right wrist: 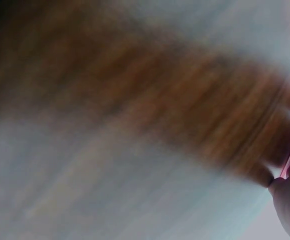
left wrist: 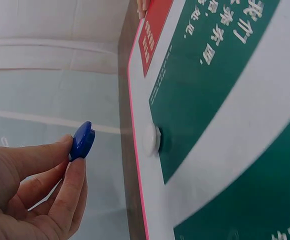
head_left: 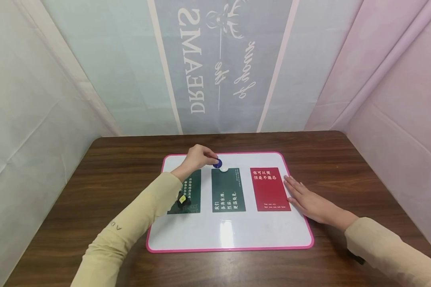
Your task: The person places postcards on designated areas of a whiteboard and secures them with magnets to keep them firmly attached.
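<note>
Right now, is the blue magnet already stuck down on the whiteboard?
No, the left hand pinches the blue magnet in the air, apart from the whiteboard, where only a white magnet sits.

Three cards in a row on the board, board on the table.
Whiteboard (head_left: 230, 235) lies mid-table (head_left: 344, 159); left card (head_left: 190, 193), middle card (head_left: 228, 189) and right card (head_left: 269, 189) sit side by side on it. A magnet (head_left: 224, 169) sits on the middle card's far edge. Left hand (head_left: 197, 157) holds another magnet (head_left: 217, 162) just behind it; right hand (head_left: 309, 201) lies flat over the board's right edge, beside the right card.
</note>
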The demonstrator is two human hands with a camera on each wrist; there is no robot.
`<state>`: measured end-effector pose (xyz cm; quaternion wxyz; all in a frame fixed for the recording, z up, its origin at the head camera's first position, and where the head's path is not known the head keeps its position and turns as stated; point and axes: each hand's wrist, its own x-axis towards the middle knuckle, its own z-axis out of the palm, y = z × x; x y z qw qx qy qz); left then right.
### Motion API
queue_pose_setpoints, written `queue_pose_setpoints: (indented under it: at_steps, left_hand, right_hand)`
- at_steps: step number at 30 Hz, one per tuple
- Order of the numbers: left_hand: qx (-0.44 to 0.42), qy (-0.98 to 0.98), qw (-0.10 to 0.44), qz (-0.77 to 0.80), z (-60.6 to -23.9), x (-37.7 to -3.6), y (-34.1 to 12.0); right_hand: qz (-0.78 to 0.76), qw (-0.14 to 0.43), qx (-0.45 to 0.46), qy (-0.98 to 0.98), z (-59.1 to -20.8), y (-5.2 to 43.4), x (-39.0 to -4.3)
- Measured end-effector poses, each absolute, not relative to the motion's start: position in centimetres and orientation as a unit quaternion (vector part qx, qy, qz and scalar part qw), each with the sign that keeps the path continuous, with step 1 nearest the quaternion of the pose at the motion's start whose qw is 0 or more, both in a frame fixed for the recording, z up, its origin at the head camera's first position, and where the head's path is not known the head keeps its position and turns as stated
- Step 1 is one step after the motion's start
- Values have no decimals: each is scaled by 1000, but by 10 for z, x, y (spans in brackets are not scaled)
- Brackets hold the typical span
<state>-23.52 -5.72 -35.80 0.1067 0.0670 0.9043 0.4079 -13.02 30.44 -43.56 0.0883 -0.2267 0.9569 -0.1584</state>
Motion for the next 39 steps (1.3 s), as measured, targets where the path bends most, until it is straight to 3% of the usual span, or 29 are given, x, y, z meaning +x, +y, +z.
queue_pose_setpoints:
  at_steps: [39]
  left_hand:
    - [68,885,114,447,-370,-253,23]
  right_hand:
    - [-157,91,-223,958,-435,304,-131]
